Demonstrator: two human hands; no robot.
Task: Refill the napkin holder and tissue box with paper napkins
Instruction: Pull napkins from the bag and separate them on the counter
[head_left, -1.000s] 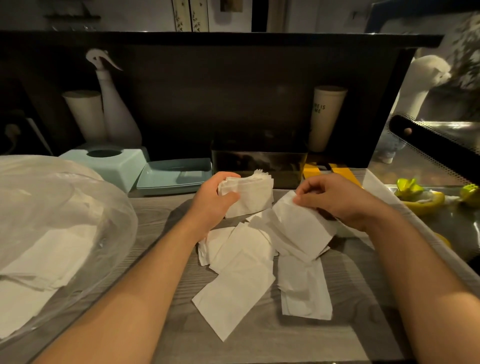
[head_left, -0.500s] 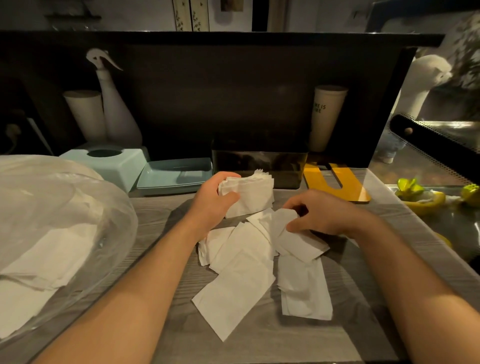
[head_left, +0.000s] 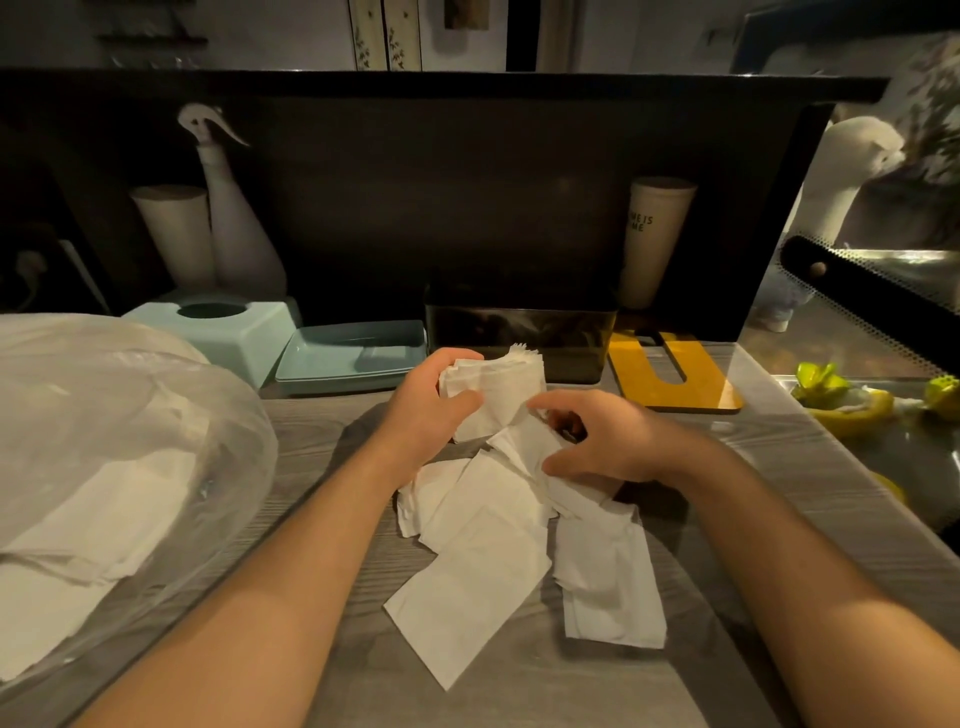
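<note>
My left hand (head_left: 428, 402) grips a thick stack of white napkins (head_left: 501, 382), held upright just in front of the dark napkin holder (head_left: 519, 332). My right hand (head_left: 602, 441) arches over the top of a loose pile of napkins (head_left: 488, 566) on the table. Its thumb and fingers pinch one napkin (head_left: 524, 447) right beside the stack. A pale teal tissue box (head_left: 223, 332) with a round hole stands at the back left, and its teal tray-like part (head_left: 353, 353) lies next to it.
A large clear plastic bag of napkins (head_left: 104, 441) fills the left side. A yellow slotted plate (head_left: 675, 379) lies right of the holder. A spray bottle (head_left: 234, 223) and two cups (head_left: 654, 234) stand at the dark back wall. Yellow-green items (head_left: 852, 400) lie on the metal surface at right.
My right hand dropped from a raised napkin onto the pile, then moved left toward the stack with a napkin pinched. The yellow plate came into sight. My left hand stayed put.
</note>
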